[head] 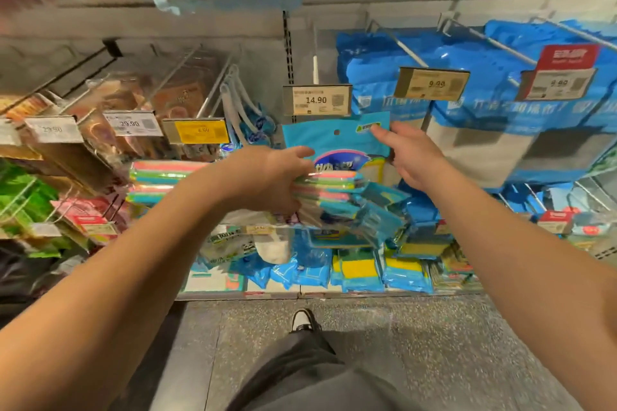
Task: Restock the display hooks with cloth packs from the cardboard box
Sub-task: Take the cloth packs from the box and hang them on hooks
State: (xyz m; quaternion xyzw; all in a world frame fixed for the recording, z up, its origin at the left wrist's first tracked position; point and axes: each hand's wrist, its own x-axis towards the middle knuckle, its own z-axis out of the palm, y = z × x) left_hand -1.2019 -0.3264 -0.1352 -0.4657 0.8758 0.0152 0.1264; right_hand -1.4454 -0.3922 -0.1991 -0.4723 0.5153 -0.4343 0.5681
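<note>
Fingers of the left hand (270,177) curl around a stack of cloth packs (329,193), striped pink, green and blue at their edges, holding it from the left side at about mid-height of the shelving. The right hand (412,157) pinches the upper right edge of the top pack (337,140), a turquoise header card with a round hang hole, lifting it upright in front of the stack; thumb and fingertips close on the card near a small green label. This pack sits just below the price tag (317,100) reading 14.90, which hangs at the end of a hook (315,67); the hole looks to be just under the tag, though whether the card touches the hook I cannot tell.

Left of the stack, more striped packs (160,180) hang on the neighbouring hook. To the right, big blue packs (467,130) fill two hooks with 9.99 tags. Brown packs (133,110) hang further left behind 29.90 tags and a yellow tag (196,131). Below the hands, blue and yellow packs (357,269) lie on the bottom shelf. A shoe (303,320) and a dark trouser leg (300,374) stand on the speckled floor (434,344).
</note>
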